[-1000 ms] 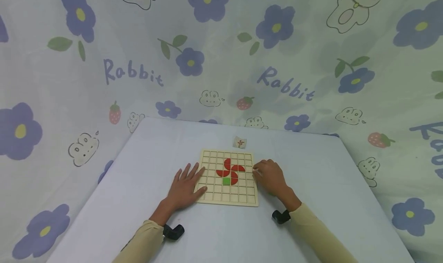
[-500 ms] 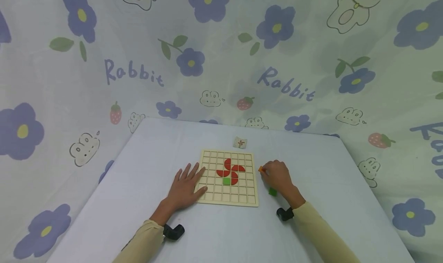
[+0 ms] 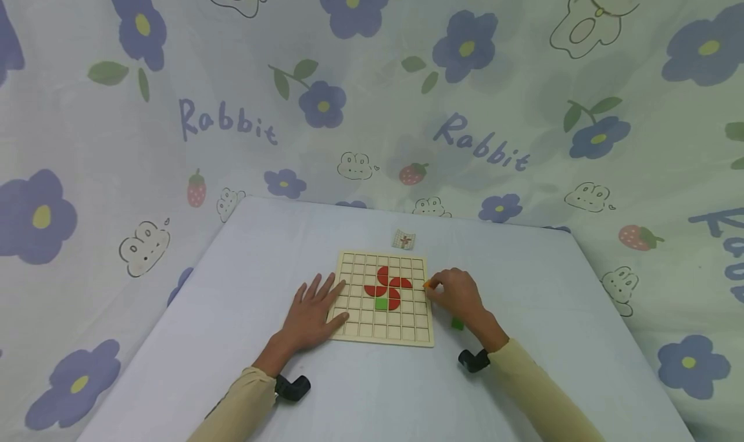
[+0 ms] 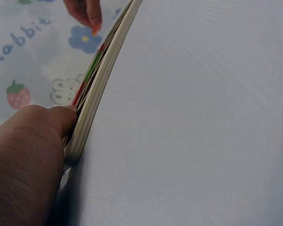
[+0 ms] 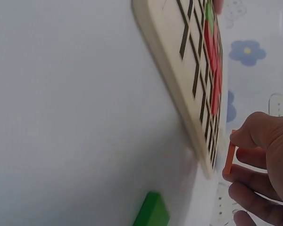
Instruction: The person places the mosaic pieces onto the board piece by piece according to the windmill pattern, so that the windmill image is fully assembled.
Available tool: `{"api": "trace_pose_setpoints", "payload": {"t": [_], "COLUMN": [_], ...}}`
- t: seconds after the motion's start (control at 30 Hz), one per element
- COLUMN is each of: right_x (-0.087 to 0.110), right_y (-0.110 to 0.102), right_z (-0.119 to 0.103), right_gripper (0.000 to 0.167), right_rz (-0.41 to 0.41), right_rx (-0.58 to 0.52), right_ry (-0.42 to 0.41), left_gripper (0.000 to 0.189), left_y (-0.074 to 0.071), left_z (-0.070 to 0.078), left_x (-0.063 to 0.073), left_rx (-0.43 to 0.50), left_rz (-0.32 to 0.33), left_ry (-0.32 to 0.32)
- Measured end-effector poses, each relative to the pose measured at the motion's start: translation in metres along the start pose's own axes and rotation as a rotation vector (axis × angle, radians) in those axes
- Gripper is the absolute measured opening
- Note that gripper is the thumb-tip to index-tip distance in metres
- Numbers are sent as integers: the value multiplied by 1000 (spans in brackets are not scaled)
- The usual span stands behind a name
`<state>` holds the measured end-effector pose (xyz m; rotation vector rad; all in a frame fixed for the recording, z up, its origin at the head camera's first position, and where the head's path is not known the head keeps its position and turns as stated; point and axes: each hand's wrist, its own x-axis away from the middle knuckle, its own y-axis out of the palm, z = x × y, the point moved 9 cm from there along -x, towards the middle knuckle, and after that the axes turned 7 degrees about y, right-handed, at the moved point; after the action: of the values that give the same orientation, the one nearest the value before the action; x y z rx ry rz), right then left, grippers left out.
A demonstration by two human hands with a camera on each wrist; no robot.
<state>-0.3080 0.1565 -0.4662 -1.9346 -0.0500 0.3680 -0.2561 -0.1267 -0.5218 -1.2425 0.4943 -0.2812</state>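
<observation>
A pale wooden board (image 3: 357, 331) with a grid of square recesses lies mid-table. Several red rounded tiles (image 3: 400, 283) form a pinwheel in it, with one green square tile (image 3: 380, 304) at the lower side. My left hand (image 3: 310, 316) lies spread on the board's left edge, thumb over the near left cells. Between thumb and fingertips my right hand (image 3: 459, 293) pinches a thin orange tile (image 5: 230, 157), at the board's right edge. In the left wrist view, the orange tile (image 4: 95, 30) shows beyond the board's raised-looking edge.
On the table under my right wrist lies a loose green block (image 3: 458, 323). Behind the board is a small card (image 3: 403, 239) printed with a red pinwheel. A patterned cloth (image 3: 349, 138) hangs around the back and sides of the white table (image 3: 372, 390).
My right hand moved right off the board's edge, came up with the orange tile, then moved back left to the edge with it. The left hand stays in place.
</observation>
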Motion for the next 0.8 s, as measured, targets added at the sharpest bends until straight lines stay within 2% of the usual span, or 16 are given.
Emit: {"api": "trace_pose_setpoints", "payload": {"t": [0.13, 0.53, 0.67, 0.8], "right_x": [4, 29, 42, 51], "right_y": [2, 13, 17, 27], "right_z": [-21, -101, -123, -136], "right_gripper": [4, 6, 7, 7], "right_rz": [16, 98, 124, 80], "right_rx": [-35, -122, -91, -11], "right_ry": [-91, -504, -613, -669], "left_gripper": [73, 73, 73, 73], "left_y": [0, 6, 6, 7], "left_z": [-1, -3, -3, -4], "left_x": [0, 0, 0, -1], "left_rx": [-4, 5, 8, 1], "left_rz": [-6, -20, -24, -29], "left_ry": [-9, -12, -16, -19]}}
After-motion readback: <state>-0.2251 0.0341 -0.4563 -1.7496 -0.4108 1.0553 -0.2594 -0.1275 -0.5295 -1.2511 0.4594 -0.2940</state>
